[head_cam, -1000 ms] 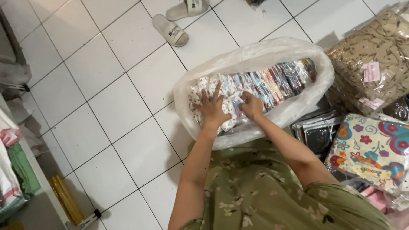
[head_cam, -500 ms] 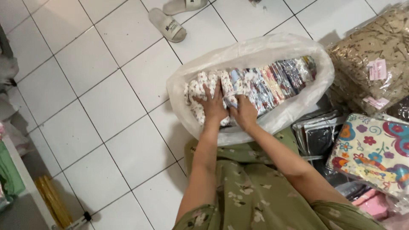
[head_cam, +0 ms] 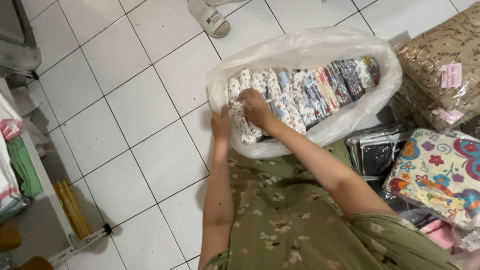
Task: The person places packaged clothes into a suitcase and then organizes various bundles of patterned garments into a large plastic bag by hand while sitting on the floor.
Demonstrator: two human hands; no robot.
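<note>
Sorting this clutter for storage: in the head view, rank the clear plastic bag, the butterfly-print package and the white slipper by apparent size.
Largest to smallest:
1. clear plastic bag
2. butterfly-print package, cut off by the frame
3. white slipper, also cut off

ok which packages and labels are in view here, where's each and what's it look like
Clear plastic bag, floor centre: row of folded patterned cloths.
Beige floral wrapped bundle, top right.
Pink rectangular labels, on that bundle.
Colourful butterfly-print pack, right.
Dark flat packets, beside it.

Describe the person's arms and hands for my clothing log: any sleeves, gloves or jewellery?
Both forearms are bare, with no sleeves reaching them. The left hand and right hand wear no gloves; no rings, watch or bracelets are visible. The person wears an olive-green garment with small pale flowers.
</note>
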